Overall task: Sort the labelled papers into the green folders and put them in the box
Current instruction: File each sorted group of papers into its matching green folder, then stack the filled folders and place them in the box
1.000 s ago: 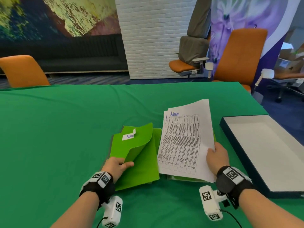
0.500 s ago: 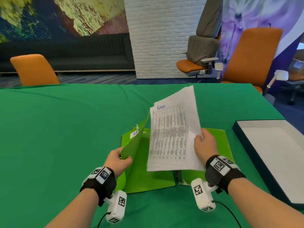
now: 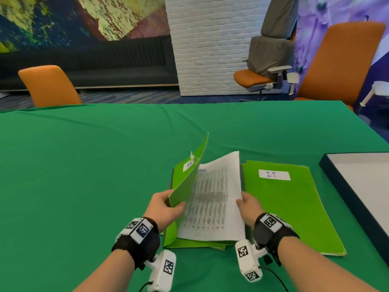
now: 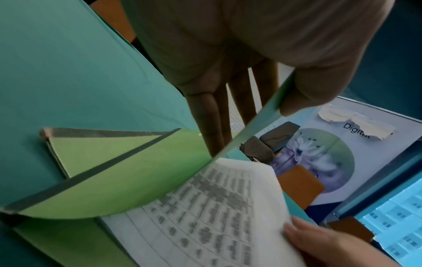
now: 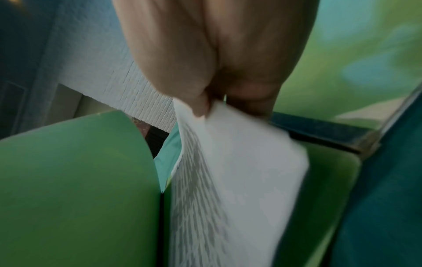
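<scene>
My left hand (image 3: 166, 205) pinches the front cover of a green folder (image 3: 189, 173) and holds it raised and curled; in the left wrist view the cover (image 4: 128, 184) runs between thumb and fingers. My right hand (image 3: 246, 205) pinches the right edge of a printed paper stack (image 3: 212, 201), which lies slanted inside the opened folder; the stack (image 5: 228, 180) is blurred in the right wrist view. A second green folder (image 3: 290, 207) labelled "I.T" lies closed to the right. The dark-rimmed box (image 3: 345, 186) with a white inside sits at the far right.
A green cloth covers the table (image 3: 84, 165). More green folders lie under the opened one. Orange chairs (image 3: 50, 85) stand beyond the far edge, and another orange chair (image 3: 345, 60) stands at the right corner.
My right hand has carried the papers leftward and down into the opened folder. My left hand lifted the cover higher. The "I.T" folder beneath the papers has come into sight.
</scene>
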Demonstrator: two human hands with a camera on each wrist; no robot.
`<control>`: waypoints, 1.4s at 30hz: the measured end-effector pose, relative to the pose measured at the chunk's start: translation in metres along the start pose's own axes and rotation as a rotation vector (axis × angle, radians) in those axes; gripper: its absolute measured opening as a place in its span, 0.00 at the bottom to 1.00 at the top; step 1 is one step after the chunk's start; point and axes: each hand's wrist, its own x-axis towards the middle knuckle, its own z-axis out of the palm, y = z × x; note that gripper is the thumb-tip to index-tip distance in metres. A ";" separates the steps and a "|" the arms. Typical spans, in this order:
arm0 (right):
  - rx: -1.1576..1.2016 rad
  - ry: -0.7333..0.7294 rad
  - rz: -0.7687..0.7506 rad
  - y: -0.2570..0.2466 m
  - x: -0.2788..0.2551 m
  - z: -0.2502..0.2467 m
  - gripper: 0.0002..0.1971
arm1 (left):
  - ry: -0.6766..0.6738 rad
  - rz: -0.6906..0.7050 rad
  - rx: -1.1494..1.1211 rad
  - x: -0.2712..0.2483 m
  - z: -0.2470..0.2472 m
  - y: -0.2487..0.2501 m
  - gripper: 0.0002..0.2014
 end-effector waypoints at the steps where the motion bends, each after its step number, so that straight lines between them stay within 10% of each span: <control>1: -0.019 -0.104 -0.005 -0.004 0.000 0.004 0.17 | -0.036 -0.008 -0.001 0.001 0.004 0.000 0.11; 4: -0.070 -0.243 -0.017 -0.013 -0.001 0.010 0.19 | -0.141 -0.043 0.032 0.005 0.015 -0.002 0.11; 13: -0.287 0.145 0.109 0.030 0.013 -0.062 0.24 | -0.524 -0.160 0.551 0.020 0.051 -0.015 0.32; 20: -0.657 0.295 0.337 0.073 -0.001 -0.117 0.38 | -0.051 -0.391 0.974 0.058 0.053 -0.069 0.47; 27: -0.680 0.295 0.477 0.102 -0.013 -0.139 0.62 | 0.035 -0.550 0.999 0.082 0.048 -0.088 0.65; 34: -0.422 0.259 0.479 0.104 -0.002 -0.155 0.48 | 0.154 -0.596 0.857 0.089 0.046 -0.096 0.58; 42: 0.010 0.408 0.315 0.094 -0.003 -0.161 0.03 | 0.101 -0.643 0.530 0.094 0.025 -0.102 0.44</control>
